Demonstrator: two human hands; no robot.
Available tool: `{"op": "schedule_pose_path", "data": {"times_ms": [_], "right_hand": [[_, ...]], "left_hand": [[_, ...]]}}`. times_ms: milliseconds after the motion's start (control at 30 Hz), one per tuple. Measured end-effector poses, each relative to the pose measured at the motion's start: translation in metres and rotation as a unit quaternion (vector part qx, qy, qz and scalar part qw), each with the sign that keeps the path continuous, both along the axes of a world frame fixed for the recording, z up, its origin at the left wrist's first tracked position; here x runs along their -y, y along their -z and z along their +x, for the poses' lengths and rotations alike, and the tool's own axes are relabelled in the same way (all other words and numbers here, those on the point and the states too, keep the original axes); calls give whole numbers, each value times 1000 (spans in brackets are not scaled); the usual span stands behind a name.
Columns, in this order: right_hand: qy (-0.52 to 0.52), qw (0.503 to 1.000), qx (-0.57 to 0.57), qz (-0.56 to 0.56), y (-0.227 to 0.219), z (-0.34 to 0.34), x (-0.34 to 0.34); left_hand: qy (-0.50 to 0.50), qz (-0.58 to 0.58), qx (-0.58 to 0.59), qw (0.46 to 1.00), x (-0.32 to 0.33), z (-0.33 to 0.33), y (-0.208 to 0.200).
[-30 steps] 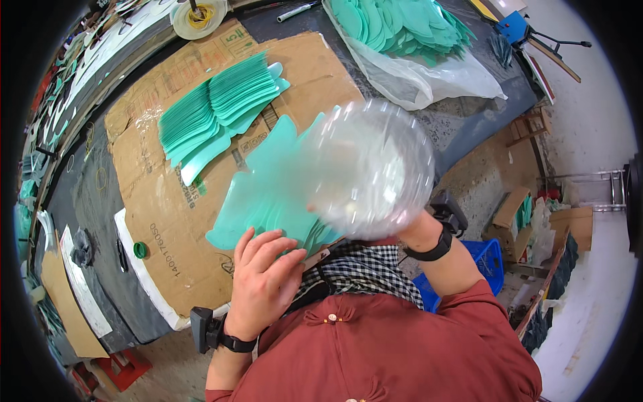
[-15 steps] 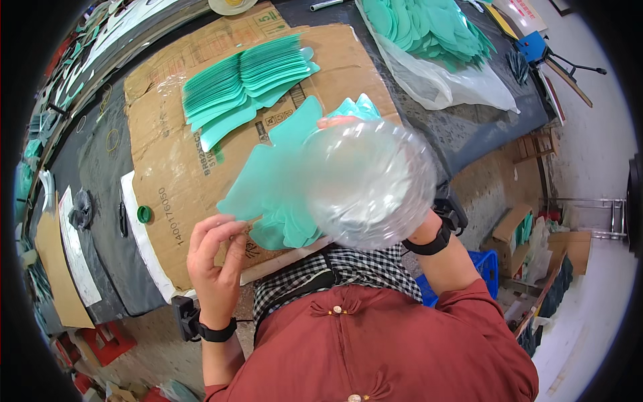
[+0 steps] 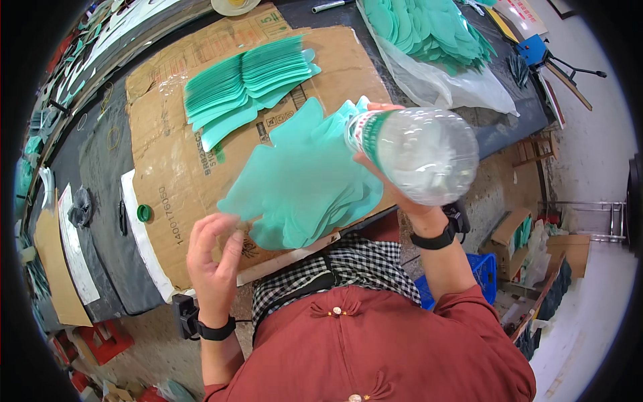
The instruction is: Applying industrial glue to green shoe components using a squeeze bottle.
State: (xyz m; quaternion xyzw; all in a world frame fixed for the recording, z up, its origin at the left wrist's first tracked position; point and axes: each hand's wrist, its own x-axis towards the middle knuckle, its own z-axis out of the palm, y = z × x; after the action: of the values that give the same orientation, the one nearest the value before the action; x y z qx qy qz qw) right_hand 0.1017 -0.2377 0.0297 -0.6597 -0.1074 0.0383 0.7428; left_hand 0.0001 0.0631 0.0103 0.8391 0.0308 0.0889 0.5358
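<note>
My right hand [image 3: 410,202] is wrapped round a clear plastic bottle [image 3: 429,157] with a green and white label. The bottle tilts, its base toward the right and its neck end toward the sheets; the neck is blurred. Below its neck end lies a loose fan of thin, translucent green cut-out pieces [image 3: 288,177], on a flattened cardboard sheet [image 3: 161,147]. My left hand [image 3: 213,258] is at the near left edge of these pieces. Its thumb and fingers are apart with nothing between them; the fingertips are close to the edge, and I cannot tell whether they touch it.
A neat, overlapping row of green pieces [image 3: 248,87] lies farther back on the cardboard. A small green round cap [image 3: 144,213] is at its left edge. More green pieces [image 3: 429,30] are heaped on a plastic bag [image 3: 462,94] at the far right. A blue crate [image 3: 483,275] stands below the table.
My right hand has swung the bottle right and away from over the green pieces, showing its label and more of the fan. My left hand has barely moved, its thumb now farther from the fingers.
</note>
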Motion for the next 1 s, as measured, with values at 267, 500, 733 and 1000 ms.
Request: {"op": "schedule_pose_path", "data": {"times_ms": [267,500,733,1000], "right_hand": [[-78,994,-54,-53,4,-24,-15],[148,970,159,-106,19,47,31],[72,919,180,-343,8,-13,12],[183,964,154,-118,15,58,19]], "left_hand": [[44,-12,-36,998,12,8,-3],[55,-11,-37,998,18,9,3],[70,-9,-62,996,21,9,4],[84,-5,-51,995,20,11,2]]}}
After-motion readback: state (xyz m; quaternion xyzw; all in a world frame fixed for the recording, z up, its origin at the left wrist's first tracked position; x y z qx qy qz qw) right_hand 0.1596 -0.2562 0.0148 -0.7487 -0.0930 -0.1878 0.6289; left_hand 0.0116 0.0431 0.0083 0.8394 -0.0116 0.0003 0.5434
